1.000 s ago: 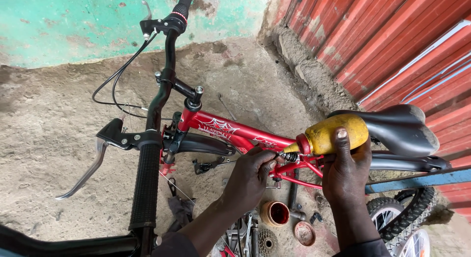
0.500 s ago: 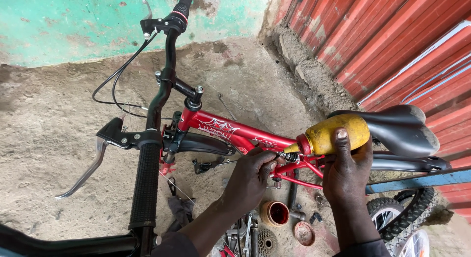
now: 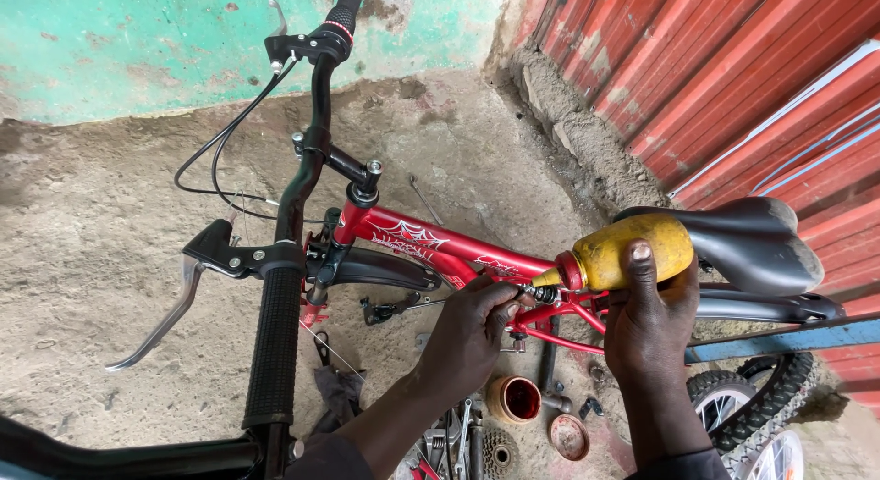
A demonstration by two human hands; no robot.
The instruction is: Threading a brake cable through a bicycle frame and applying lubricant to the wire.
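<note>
A red bicycle frame [image 3: 431,241] stands below me, black handlebar [image 3: 280,324] toward me, black saddle [image 3: 742,246] at right. My right hand [image 3: 653,315] grips a yellow squeeze bottle [image 3: 632,251] with a red collar, tipped sideways, its nozzle touching a small metal fitting [image 3: 541,294] on the frame. My left hand [image 3: 472,329] pinches that fitting between fingers and thumb. Both forearms come up from the bottom edge.
On the dirt ground under the frame lie a small red-lined tin [image 3: 515,397], a rusty lid [image 3: 570,436], several tools [image 3: 454,439] and a sprocket [image 3: 500,454]. A knobby tyre [image 3: 761,416] is at the lower right. A red corrugated wall [image 3: 733,86] stands right, a green wall [image 3: 183,40] behind.
Almost nothing differs. Both hands and the bottle stay at the same spot on the frame; only my left fingers shift slightly on the fitting.
</note>
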